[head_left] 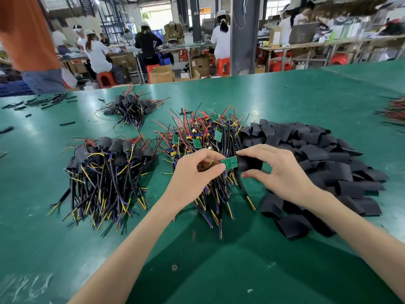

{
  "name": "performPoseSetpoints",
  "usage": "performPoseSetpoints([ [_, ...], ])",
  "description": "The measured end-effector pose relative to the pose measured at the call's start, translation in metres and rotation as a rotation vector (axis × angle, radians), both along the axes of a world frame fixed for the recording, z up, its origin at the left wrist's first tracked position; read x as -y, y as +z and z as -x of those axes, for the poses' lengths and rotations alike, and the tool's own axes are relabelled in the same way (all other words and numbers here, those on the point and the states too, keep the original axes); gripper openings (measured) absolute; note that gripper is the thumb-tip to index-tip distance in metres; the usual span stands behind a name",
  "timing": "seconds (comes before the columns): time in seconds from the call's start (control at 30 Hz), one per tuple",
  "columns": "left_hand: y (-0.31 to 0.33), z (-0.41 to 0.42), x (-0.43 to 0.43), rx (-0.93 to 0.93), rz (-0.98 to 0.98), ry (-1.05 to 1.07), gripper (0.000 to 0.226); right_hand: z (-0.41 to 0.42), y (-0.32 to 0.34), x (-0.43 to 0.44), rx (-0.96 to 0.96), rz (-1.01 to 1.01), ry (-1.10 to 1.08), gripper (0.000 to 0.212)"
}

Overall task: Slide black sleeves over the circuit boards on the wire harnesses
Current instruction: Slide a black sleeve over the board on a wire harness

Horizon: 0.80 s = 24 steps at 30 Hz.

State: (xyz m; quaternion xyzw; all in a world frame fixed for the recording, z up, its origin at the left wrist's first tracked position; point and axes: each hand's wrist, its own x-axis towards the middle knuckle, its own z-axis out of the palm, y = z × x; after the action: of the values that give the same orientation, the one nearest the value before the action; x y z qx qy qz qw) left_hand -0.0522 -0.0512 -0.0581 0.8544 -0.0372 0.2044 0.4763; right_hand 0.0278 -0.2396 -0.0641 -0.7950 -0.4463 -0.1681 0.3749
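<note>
A green tabletop (219, 270) is spread across the whole near scene. Beyond its far edge a workshop is seen, where people are seated on red stools (223, 66) at long benches among cardboard boxes (161, 73).

On the right of the tabletop a broad heap of loose sleeves (324, 150) is piled, black and flattened. Just left of it, in the middle, a tangled heap of bare harnesses (203, 132) is laid, with green boards and red, black and yellow wires showing. At the near left a near sleeved bundle (109, 167) is gathered, its black covers at the far end and its wire tails pointed toward the near edge. A far sleeved bundle (131, 106), smaller, is placed farther back, left of centre. Short black tube pieces (48, 101) are scattered at the far left, and a few red wires (394, 110) are cut off by the right edge.

Two hands are raised above the near side of the middle heap. The left hand (192, 172) is closed in a narrow grip: a circuit board (229, 162) is pinched by its left end between thumb and fingers, so that the board is pointed right. The right hand (278, 167) is likewise held in a narrow grip, with a black sleeve (248, 164) pinched between thumb and forefinger. The sleeve's left end is met by the right end of the board; whether the board has entered it cannot be told.
</note>
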Motion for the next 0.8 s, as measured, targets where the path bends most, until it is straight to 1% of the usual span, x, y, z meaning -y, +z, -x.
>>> performPoseSetpoints([
  [0.17,0.000,0.001,0.001,-0.017,-0.023,-0.011,0.011,0.002,0.001,0.000,0.019,0.024,0.004,0.041],
  [0.43,-0.004,0.000,0.001,-0.052,-0.085,-0.048,0.010,0.000,0.005,0.002,-0.091,0.086,0.103,0.040],
  [0.67,-0.008,-0.002,0.005,-0.087,0.040,-0.055,0.017,0.003,-0.004,-0.005,0.056,0.062,0.082,0.041],
  [0.8,-0.009,-0.003,0.005,-0.092,0.047,-0.036,0.021,0.005,-0.010,-0.008,0.130,0.125,0.087,0.041],
])
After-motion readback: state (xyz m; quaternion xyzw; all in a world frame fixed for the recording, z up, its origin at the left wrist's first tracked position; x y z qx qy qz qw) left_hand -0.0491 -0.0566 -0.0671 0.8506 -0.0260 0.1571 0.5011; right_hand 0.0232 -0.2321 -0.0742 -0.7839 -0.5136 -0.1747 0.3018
